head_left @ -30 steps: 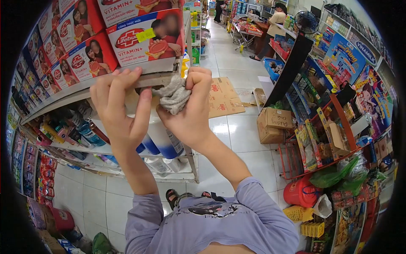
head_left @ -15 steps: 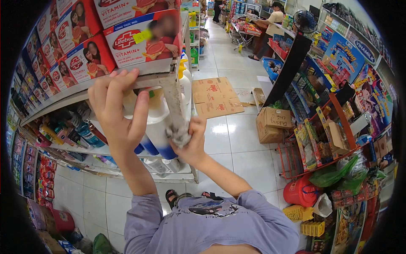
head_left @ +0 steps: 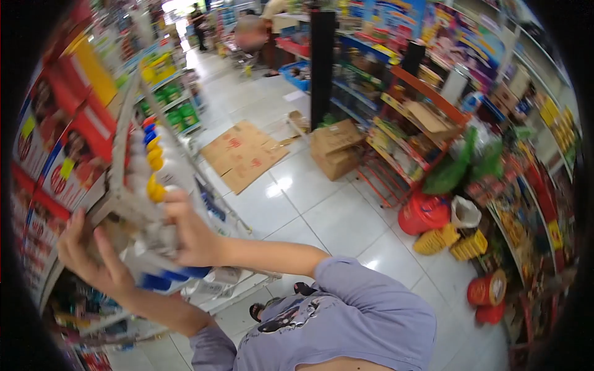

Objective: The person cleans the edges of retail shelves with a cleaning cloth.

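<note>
My left hand (head_left: 99, 263) is at the underside of the shelf corner (head_left: 114, 201), its fingers spread and their tips against the edge. Closed fingers of my right hand (head_left: 192, 232) press a blurred grey cloth-like wad (head_left: 159, 238) against the corner post. Above the shelf edge stand red and white soap boxes (head_left: 74, 161). White bottles with yellow and blue caps (head_left: 154, 151) line up behind the post. Blurred white and blue containers (head_left: 154, 275) sit below my hands.
Flattened cardboard (head_left: 244, 154) lies on the tiled floor. Beyond it are a cardboard box (head_left: 336, 148), a red rack (head_left: 402, 151) and a red bucket (head_left: 424, 213). A dark pillar (head_left: 322, 68) rises behind the box. People stand in the far background.
The view has turned right and tilted, so the shelf corner and both hands appear further left and lower. Both hands remain at the corner, the right one still with the grey wad.
</note>
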`<state>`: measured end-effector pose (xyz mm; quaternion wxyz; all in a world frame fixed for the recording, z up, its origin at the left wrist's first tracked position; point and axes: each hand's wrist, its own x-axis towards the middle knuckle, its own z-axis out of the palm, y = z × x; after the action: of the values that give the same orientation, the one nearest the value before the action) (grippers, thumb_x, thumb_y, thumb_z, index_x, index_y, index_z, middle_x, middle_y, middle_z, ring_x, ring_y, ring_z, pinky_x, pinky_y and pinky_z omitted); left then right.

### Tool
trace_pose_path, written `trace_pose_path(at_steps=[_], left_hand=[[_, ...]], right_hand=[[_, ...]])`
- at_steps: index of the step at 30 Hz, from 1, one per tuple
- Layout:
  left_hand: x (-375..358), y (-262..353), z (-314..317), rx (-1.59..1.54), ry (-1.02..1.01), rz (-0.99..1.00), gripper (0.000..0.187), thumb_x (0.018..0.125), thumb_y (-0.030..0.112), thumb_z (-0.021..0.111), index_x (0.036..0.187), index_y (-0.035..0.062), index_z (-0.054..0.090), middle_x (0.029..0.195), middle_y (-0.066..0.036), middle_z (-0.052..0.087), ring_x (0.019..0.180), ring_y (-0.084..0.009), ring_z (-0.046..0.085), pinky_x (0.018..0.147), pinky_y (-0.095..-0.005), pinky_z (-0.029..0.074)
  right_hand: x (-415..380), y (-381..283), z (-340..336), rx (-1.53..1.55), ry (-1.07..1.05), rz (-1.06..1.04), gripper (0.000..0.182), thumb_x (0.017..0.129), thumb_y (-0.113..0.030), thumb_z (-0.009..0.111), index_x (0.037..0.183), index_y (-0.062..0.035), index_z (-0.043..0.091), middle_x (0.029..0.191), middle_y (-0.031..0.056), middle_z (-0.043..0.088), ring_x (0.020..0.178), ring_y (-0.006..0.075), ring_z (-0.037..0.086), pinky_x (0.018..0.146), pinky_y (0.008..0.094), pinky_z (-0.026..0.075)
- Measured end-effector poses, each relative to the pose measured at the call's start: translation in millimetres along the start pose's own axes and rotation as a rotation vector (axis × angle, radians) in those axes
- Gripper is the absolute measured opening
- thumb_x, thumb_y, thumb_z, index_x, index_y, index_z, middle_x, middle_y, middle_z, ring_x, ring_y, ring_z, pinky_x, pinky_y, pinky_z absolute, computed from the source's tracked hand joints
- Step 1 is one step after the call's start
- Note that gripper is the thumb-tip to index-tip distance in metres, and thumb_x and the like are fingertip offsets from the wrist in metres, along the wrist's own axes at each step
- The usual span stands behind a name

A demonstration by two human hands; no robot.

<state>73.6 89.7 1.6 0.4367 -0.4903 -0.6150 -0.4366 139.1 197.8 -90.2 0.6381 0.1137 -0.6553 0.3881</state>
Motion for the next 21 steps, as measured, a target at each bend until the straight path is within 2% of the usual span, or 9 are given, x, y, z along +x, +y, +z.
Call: trace_pose_path(at_steps=[4, 7, 9, 10, 13, 14, 16, 17, 21], left_hand=[[5, -6, -6, 0.187, -0.054, 0.188, 0.027, 0.077, 0.010, 0.044, 0.101, -0.0014, 0.050, 0.097, -0.012, 0.051, 0.092, -0.0249, 0.042, 0.084, -0.0331, 0.028], [2, -8, -7, 0.159, -0.066, 0.124, 0.027, 0.079, 0.010, 0.043, 0.102, -0.0019, 0.049, 0.099, -0.012, 0.051, 0.093, -0.0244, 0.042, 0.084, -0.0334, 0.028], [4, -9, -7, 0.182, -0.077, 0.140, 0.026, 0.079, 0.011, 0.043, 0.101, -0.0021, 0.050, 0.098, -0.012, 0.052, 0.093, -0.0240, 0.042, 0.083, -0.0331, 0.028], [6, -8, -6, 0.164, -0.078, 0.145, 0.026, 0.079, 0.011, 0.043, 0.101, -0.0021, 0.050, 0.098, -0.012, 0.052, 0.093, -0.0240, 0.042, 0.083, -0.0331, 0.028], [7, -11, -4, 0.149, -0.016, 0.221, 0.026, 0.080, 0.015, 0.044, 0.101, 0.0003, 0.051, 0.091, -0.011, 0.051, 0.083, -0.0229, 0.044, 0.074, -0.0309, 0.032], [6, -11, -3, 0.141, -0.021, 0.223, 0.026, 0.080, 0.015, 0.044, 0.101, 0.0003, 0.051, 0.091, -0.011, 0.051, 0.083, -0.0229, 0.044, 0.074, -0.0309, 0.032], [6, -7, -3, 0.123, -0.008, 0.196, 0.026, 0.080, 0.015, 0.044, 0.100, 0.0007, 0.052, 0.091, -0.012, 0.052, 0.082, -0.0237, 0.045, 0.075, -0.0319, 0.032], [7, -7, -5, 0.140, -0.028, 0.223, 0.027, 0.079, 0.016, 0.044, 0.100, 0.0011, 0.052, 0.092, -0.012, 0.052, 0.084, -0.0242, 0.046, 0.077, -0.0330, 0.031], [9, -1, -7, 0.156, -0.023, 0.248, 0.028, 0.078, 0.017, 0.045, 0.100, 0.0013, 0.052, 0.090, -0.012, 0.052, 0.088, -0.0253, 0.045, 0.079, -0.0346, 0.030]], right_hand=[[71, -27, 4, -0.008, 0.089, -0.171, 0.050, 0.052, -0.012, 0.064, 0.089, -0.0040, 0.030, 0.083, 0.0119, 0.029, 0.074, 0.0236, 0.031, 0.065, 0.0291, 0.029], [72, -29, 7, -0.071, 0.140, -0.154, 0.053, 0.052, -0.011, 0.064, 0.090, -0.0035, 0.028, 0.083, 0.0126, 0.027, 0.074, 0.0252, 0.030, 0.066, 0.0299, 0.030], [54, -27, 10, 0.037, 0.125, 0.014, 0.056, 0.049, -0.009, 0.064, 0.091, -0.0028, 0.027, 0.083, 0.0165, 0.033, 0.081, 0.0337, 0.035, 0.073, 0.0355, 0.031], [45, -24, 11, 0.020, 0.133, 0.011, 0.056, 0.049, -0.009, 0.064, 0.091, -0.0028, 0.027, 0.083, 0.0165, 0.033, 0.081, 0.0337, 0.035, 0.073, 0.0355, 0.031], [26, -21, 11, 0.022, 0.046, 0.320, 0.061, 0.047, -0.012, 0.066, 0.096, -0.0017, 0.031, 0.084, 0.0139, 0.041, 0.083, 0.0312, 0.040, 0.070, 0.0346, 0.032], [23, -23, 8, 0.016, 0.053, 0.324, 0.061, 0.047, -0.012, 0.066, 0.096, -0.0017, 0.031, 0.084, 0.0139, 0.041, 0.083, 0.0312, 0.040, 0.070, 0.0346, 0.032], [15, -23, 5, -0.396, 0.014, 0.294, 0.057, 0.049, -0.017, 0.065, 0.096, -0.0016, 0.037, 0.085, 0.0148, 0.042, 0.082, 0.0314, 0.042, 0.069, 0.0373, 0.033], [13, -23, 3, -0.392, -0.025, 0.337, 0.056, 0.050, -0.023, 0.066, 0.096, -0.0008, 0.042, 0.089, 0.0166, 0.043, 0.084, 0.0324, 0.042, 0.073, 0.0385, 0.033], [3, -30, -6, -0.384, -0.094, 0.452, 0.052, 0.050, -0.019, 0.067, 0.094, -0.0002, 0.046, 0.086, 0.0162, 0.049, 0.082, 0.0288, 0.047, 0.071, 0.0346, 0.037]])
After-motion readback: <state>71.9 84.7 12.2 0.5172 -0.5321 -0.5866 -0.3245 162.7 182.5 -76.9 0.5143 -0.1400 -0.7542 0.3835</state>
